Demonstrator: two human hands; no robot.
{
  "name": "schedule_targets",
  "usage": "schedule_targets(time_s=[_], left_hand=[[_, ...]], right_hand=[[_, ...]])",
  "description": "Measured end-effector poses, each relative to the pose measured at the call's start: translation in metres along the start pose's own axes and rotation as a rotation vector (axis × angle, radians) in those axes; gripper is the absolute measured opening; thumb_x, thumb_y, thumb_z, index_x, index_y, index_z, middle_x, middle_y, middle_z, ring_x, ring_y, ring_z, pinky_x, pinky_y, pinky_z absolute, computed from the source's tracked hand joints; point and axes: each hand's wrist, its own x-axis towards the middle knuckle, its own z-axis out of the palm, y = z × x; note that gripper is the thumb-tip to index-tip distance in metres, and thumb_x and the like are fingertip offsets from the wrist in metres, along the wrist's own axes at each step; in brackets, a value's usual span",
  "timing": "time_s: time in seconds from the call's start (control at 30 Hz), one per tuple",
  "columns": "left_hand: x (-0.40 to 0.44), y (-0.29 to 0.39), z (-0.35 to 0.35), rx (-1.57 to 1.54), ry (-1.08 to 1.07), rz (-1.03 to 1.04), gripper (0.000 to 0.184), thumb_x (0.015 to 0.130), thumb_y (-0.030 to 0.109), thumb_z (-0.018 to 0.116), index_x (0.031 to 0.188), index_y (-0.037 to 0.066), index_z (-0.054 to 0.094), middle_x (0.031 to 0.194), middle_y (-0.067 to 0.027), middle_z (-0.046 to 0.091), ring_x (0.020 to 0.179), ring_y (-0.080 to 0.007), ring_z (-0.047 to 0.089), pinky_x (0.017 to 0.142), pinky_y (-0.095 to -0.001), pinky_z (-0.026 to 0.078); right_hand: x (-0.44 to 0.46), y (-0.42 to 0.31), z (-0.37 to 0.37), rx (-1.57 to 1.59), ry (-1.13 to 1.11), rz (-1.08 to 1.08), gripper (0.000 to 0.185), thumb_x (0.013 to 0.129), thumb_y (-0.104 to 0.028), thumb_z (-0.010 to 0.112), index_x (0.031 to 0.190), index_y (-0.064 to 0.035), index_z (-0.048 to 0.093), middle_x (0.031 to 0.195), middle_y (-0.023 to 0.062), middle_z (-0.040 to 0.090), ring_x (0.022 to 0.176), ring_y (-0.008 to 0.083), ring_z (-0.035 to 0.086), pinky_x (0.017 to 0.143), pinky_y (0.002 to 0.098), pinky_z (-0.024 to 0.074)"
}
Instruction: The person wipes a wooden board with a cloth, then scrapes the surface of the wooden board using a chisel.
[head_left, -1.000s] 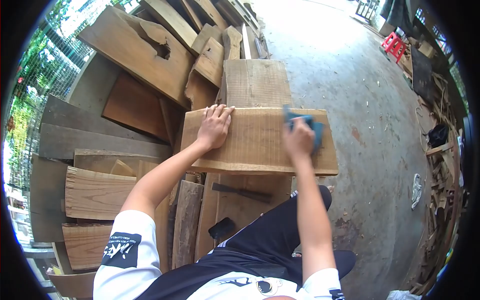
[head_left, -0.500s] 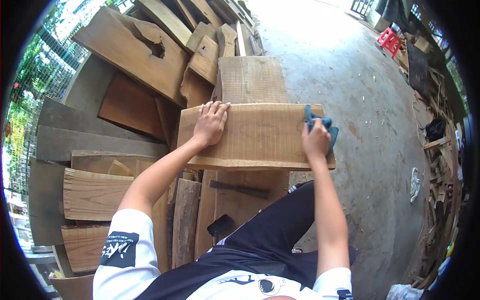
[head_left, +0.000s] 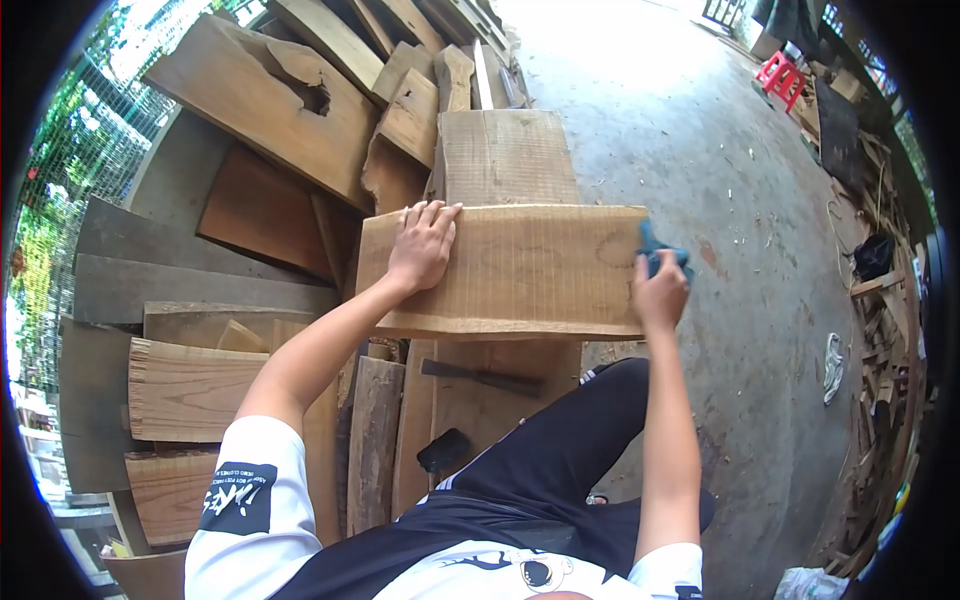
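Blue cloth point(head_left: 650, 242) gripped in right hand point(head_left: 661, 293) at right end of board point(head_left: 530, 275), rests spread left hand point(head_left: 421, 250) leftward; cannot tell worked from unworked.

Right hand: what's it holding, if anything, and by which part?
A blue cloth-like piece, gripped by the right hand at its near side; blur hides the exact grip.

I see the left arm point(head_left: 305, 355) angled forward and inward. Left hand point(head_left: 424, 247): palm down, fingers outstretched and slightly parted. Right arm point(head_left: 670, 430): extended forward, nearly straight. Right hand point(head_left: 661, 291): fingers curled in a grip, back uppermost, outline slightly blurred.
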Motion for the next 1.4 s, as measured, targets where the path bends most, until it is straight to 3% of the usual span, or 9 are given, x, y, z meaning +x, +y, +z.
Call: schedule_targets(time_s=[0.1, 0.27, 0.4, 0.5, 0.63, 0.8, 0.97, 1.2, 1.4], left_hand=[[-0.001, 0.000, 0.000, 0.009, 0.009, 0.009, 0.042, 0.105, 0.028, 0.044, 0.144, 0.016, 0.052, 0.143, -0.0126, 0.053, 0.139, -0.0322, 0.043, 0.120, -0.0513, 0.026], [0.000, 0.001, -0.002, 0.012, -0.001, 0.008, 0.043, 0.105, 0.029, 0.044, 0.145, 0.016, 0.052, 0.143, -0.0124, 0.053, 0.139, -0.0325, 0.042, 0.120, -0.0518, 0.026], [0.000, 0.002, -0.004, 0.027, -0.007, 0.015, 0.043, 0.105, 0.027, 0.042, 0.145, 0.013, 0.051, 0.142, -0.0126, 0.053, 0.139, -0.0320, 0.043, 0.118, -0.0518, 0.026], [0.000, 0.001, -0.003, 0.008, 0.001, 0.015, 0.043, 0.105, 0.029, 0.043, 0.146, 0.015, 0.051, 0.143, -0.0132, 0.053, 0.138, -0.0337, 0.042, 0.119, -0.0519, 0.026], [0.000, 0.002, -0.004, 0.021, -0.012, 0.000, 0.044, 0.105, 0.029, 0.043, 0.145, 0.014, 0.051, 0.144, -0.0137, 0.052, 0.139, -0.0336, 0.042, 0.120, -0.0518, 0.026], [0.000, 0.003, -0.004, 0.015, -0.011, 0.012, 0.043, 0.104, 0.027, 0.045, 0.144, 0.014, 0.052, 0.144, -0.0139, 0.052, 0.139, -0.0339, 0.042, 0.119, -0.0517, 0.026], [0.001, 0.002, -0.006, 0.009, -0.005, 0.016, 0.043, 0.103, 0.027, 0.046, 0.144, 0.014, 0.052, 0.144, -0.0138, 0.052, 0.139, -0.0339, 0.042, 0.119, -0.0514, 0.026], [0.000, 0.002, -0.005, 0.009, 0.013, 0.010, 0.043, 0.103, 0.026, 0.046, 0.144, 0.013, 0.052, 0.142, -0.0145, 0.054, 0.138, -0.0337, 0.043, 0.119, -0.0514, 0.026], [-0.001, 0.003, -0.004, 0.003, 0.006, 0.001, 0.044, 0.102, 0.025, 0.047, 0.144, 0.014, 0.053, 0.143, -0.0142, 0.053, 0.139, -0.0341, 0.042, 0.119, -0.0504, 0.027]], right_hand=[[0.013, -0.015, 0.015, -0.064, -0.025, 0.041, 0.029, 0.093, -0.030, 0.069, 0.110, -0.0061, 0.066, 0.094, 0.0216, 0.074, 0.088, 0.0397, 0.072, 0.081, 0.0504, 0.0553], [-0.056, -0.122, 0.058, 0.095, -0.188, -0.533, 0.023, 0.084, -0.024, 0.069, 0.099, -0.0064, 0.063, 0.084, 0.0125, 0.072, 0.076, 0.0284, 0.072, 0.076, 0.0427, 0.0522], [-0.066, -0.129, 0.034, 0.405, -0.527, -0.819, 0.035, 0.079, -0.024, 0.080, 0.105, -0.0079, 0.063, 0.095, 0.0120, 0.071, 0.091, 0.0295, 0.070, 0.084, 0.0387, 0.0494], [-0.009, -0.083, 0.020, 0.191, -0.331, -0.788, 0.032, 0.085, -0.033, 0.076, 0.110, -0.0138, 0.069, 0.096, 0.0101, 0.074, 0.091, 0.0249, 0.070, 0.089, 0.0429, 0.0463], [0.041, -0.030, 0.040, 0.012, 0.003, -0.258, 0.036, 0.085, -0.029, 0.076, 0.116, -0.0109, 0.071, 0.110, 0.0165, 0.063, 0.107, 0.0330, 0.055, 0.094, 0.0462, 0.0448], [0.025, -0.085, 0.059, 0.311, -0.343, -0.215, 0.033, 0.087, -0.028, 0.073, 0.113, -0.0080, 0.071, 0.111, 0.0206, 0.060, 0.109, 0.0372, 0.053, 0.099, 0.0473, 0.0421], [-0.028, -0.132, 0.046, 0.416, -0.506, -0.621, 0.033, 0.083, -0.013, 0.075, 0.115, -0.0064, 0.068, 0.119, 0.0204, 0.057, 0.110, 0.0368, 0.053, 0.104, 0.0473, 0.0446], [0.040, -0.083, 0.082, 0.354, -0.022, -0.092, 0.027, 0.087, -0.012, 0.068, 0.111, 0.0001, 0.066, 0.114, 0.0251, 0.060, 0.111, 0.0440, 0.057, 0.100, 0.0506, 0.0453], [-0.004, -0.140, 0.080, 0.530, -0.094, -0.136, 0.025, 0.088, -0.013, 0.066, 0.107, 0.0035, 0.066, 0.106, 0.0275, 0.062, 0.103, 0.0428, 0.061, 0.094, 0.0505, 0.0485]])
